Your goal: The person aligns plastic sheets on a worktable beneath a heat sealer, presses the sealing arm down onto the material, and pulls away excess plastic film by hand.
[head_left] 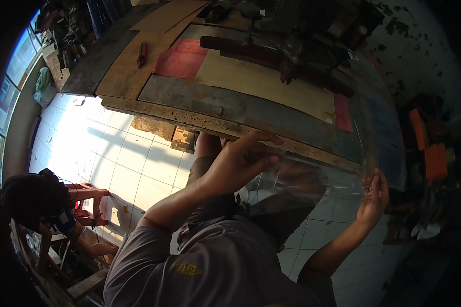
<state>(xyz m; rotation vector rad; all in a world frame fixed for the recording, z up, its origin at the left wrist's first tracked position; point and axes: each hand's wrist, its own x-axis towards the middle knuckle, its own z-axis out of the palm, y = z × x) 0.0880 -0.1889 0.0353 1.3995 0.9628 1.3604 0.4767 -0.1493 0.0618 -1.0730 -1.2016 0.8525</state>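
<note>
A clear plastic sheet stretches between my hands, in front of the table's front edge and above my lap. My left hand has its thumb and fingers bent in a pinch at the sheet's left end. At the other end, my right hand is raised with its fingers closed on the sheet's edge. The sheet is see-through, so its full outline is hard to make out. Beyond it, a long cream sheet with a red end piece lies on the worktable.
A dark machine with a long bar stands over the cream sheet. A red utility knife lies on the wooden board at left. Brown cardboard is at the back. A red stool and another person's arm are at lower left.
</note>
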